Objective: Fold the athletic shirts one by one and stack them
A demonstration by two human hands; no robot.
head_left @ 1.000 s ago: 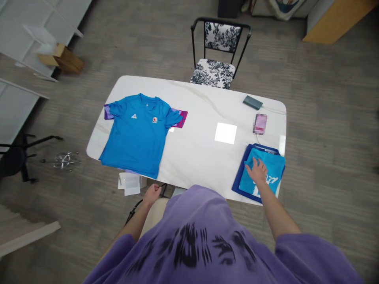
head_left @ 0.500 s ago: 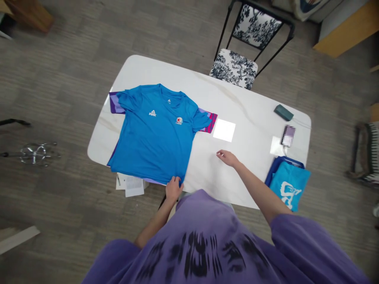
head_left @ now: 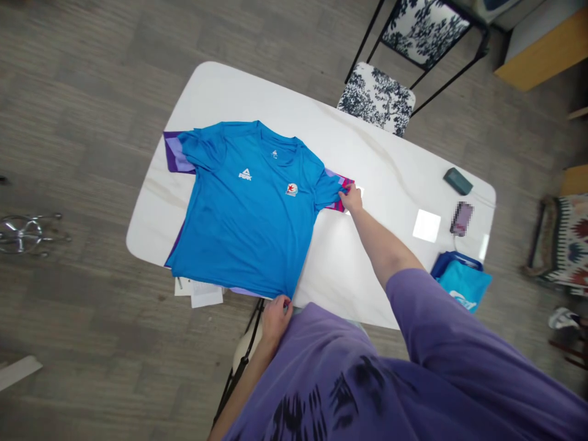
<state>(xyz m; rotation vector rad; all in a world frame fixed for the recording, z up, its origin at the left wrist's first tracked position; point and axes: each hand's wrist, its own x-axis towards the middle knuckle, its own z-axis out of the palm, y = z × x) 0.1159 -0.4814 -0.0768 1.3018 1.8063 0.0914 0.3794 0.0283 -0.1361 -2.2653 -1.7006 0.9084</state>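
Note:
A blue T-shirt point(head_left: 243, 214) lies spread face up on the white table point(head_left: 367, 269), its neckline toward the far edge. Beneath it, a purple and pink garment point(head_left: 174, 153) shows past both sleeves and along the left side. At the shirt's bottom right corner, my left hand point(head_left: 277, 318) pinches the hem by the table's near edge. My right hand point(head_left: 351, 199) is closed on the end of the right-hand blue sleeve, over the pink cuff; whether it also grips the lower garment is hidden.
Folded blue clothes point(head_left: 463, 282) lie at the table's right end, near a phone point(head_left: 462, 218) and a dark green case point(head_left: 458, 181). A patterned chair point(head_left: 376, 98) stands at the far side. Papers point(head_left: 206, 294) show below the near left edge.
My right hand has moved up and left from above the bare tabletop and taken hold of the sleeve end. My left hand stays at the hem corner. The view has shifted.

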